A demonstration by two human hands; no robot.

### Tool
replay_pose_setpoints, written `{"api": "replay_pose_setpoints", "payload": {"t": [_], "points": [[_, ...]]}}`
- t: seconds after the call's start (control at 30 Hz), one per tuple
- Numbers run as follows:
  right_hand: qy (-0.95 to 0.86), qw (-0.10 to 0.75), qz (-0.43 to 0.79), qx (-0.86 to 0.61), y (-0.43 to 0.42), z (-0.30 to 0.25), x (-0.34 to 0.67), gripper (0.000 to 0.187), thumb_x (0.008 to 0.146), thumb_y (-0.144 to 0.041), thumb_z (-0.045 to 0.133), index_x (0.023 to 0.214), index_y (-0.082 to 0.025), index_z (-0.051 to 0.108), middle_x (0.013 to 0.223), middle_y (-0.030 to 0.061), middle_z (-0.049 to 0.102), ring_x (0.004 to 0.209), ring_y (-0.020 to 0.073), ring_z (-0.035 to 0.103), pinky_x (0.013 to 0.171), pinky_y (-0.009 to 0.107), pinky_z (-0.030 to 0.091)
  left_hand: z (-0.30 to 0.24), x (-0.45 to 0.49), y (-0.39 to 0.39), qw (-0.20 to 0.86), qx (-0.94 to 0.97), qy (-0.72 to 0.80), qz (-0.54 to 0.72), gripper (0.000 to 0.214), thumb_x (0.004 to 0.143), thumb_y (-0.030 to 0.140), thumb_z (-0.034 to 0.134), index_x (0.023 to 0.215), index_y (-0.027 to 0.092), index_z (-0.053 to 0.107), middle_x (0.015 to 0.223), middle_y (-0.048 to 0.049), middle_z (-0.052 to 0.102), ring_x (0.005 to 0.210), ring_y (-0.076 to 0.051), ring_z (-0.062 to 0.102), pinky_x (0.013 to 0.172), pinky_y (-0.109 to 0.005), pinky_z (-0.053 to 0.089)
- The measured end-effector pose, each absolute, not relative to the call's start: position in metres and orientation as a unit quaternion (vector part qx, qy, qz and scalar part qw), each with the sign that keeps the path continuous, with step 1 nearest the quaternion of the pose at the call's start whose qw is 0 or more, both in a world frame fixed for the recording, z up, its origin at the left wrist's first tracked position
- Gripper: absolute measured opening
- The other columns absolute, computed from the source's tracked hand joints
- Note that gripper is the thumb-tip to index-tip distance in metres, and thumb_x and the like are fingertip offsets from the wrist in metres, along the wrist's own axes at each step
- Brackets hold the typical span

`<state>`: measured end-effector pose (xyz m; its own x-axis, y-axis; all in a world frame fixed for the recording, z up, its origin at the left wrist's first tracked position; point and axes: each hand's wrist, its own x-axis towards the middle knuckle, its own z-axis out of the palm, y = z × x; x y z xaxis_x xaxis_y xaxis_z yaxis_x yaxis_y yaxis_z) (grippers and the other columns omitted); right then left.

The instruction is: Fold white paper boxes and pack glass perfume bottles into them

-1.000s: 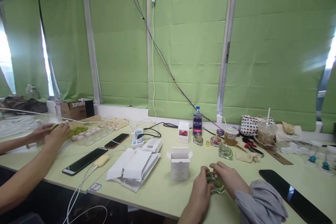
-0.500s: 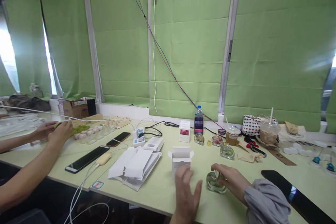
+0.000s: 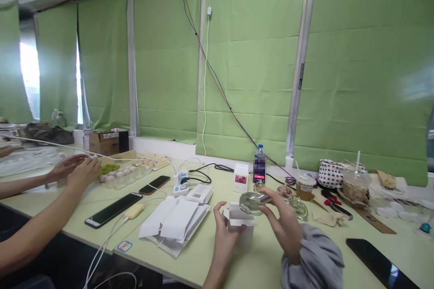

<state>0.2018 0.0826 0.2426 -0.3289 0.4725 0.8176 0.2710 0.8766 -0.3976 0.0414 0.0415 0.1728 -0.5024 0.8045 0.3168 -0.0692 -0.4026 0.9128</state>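
Note:
My left hand (image 3: 224,237) is closed round the side of a small white cardboard box (image 3: 247,235), whose top flaps stand up. Between the fingertips of my right hand (image 3: 284,222) is a rounded clear glass bottle (image 3: 250,203), gripped by its silvery neck and tipped on its side. The bottle is over the box's upper edge, off the table; it hides part of the opening. Behind my right hand stand more glass bottles, one pinkish (image 3: 285,192) and one greenish (image 3: 300,209).
Flattened white boxes (image 3: 176,221) lie to the left, near phones (image 3: 113,209) and a power strip (image 3: 181,182). A drink cup (image 3: 305,187), water bottle (image 3: 260,165) and printed white box (image 3: 240,177) stand behind. Another person's hands (image 3: 79,171) work at far left.
My right hand has lifted the glass bottle from the table and carried it left over the box. My left hand has gone from open beside the box to gripping it. The view has shifted.

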Motion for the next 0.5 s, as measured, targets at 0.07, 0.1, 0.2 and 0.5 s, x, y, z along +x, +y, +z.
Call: {"api": "replay_pose_setpoints", "payload": {"t": [0.07,0.1,0.2,0.5], "points": [[-0.827,0.514,0.077,-0.216,0.079,0.246,0.189,0.029,0.091,-0.017,0.042,0.118,-0.021,0.051,0.113,0.0072,0.067,0.102,0.0196,0.064,0.086,0.032,0.053,0.175,0.046,0.039,0.304,0.406,0.457,0.73,0.069,0.063,0.03,0.07,0.119,0.027,0.03,0.082,0.0019,0.063,0.073,-0.018,0.061,0.067,-0.027,0.046],[-0.836,0.502,0.066,-0.211,0.079,0.245,0.185,0.032,0.09,-0.015,0.041,0.119,-0.022,0.051,0.113,0.0069,0.067,0.103,0.0195,0.063,0.086,0.032,0.053,0.176,0.047,0.037,0.304,0.412,0.457,0.728,0.066,0.064,0.03,0.069,0.118,0.027,0.031,0.081,0.0024,0.063,0.071,-0.017,0.06,0.066,-0.026,0.045],[-0.859,0.465,0.038,-0.21,0.083,0.234,0.184,0.039,0.088,-0.01,0.038,0.124,-0.023,0.05,0.116,0.0065,0.066,0.105,0.0205,0.062,0.086,0.034,0.052,0.176,0.047,0.034,0.311,0.427,0.448,0.721,0.064,0.064,0.025,0.068,0.117,0.027,0.031,0.081,0.0036,0.063,0.071,-0.016,0.059,0.066,-0.025,0.044],[-0.885,0.414,0.056,-0.207,0.08,0.225,0.193,0.043,0.084,-0.004,0.038,0.122,-0.021,0.05,0.101,0.0073,0.065,0.094,0.0206,0.06,0.078,0.031,0.052,0.164,0.046,0.034,0.34,0.436,0.432,0.713,0.07,0.059,0.016,0.068,0.119,0.027,0.033,0.083,0.0044,0.058,0.072,-0.015,0.056,0.066,-0.025,0.043]]}}
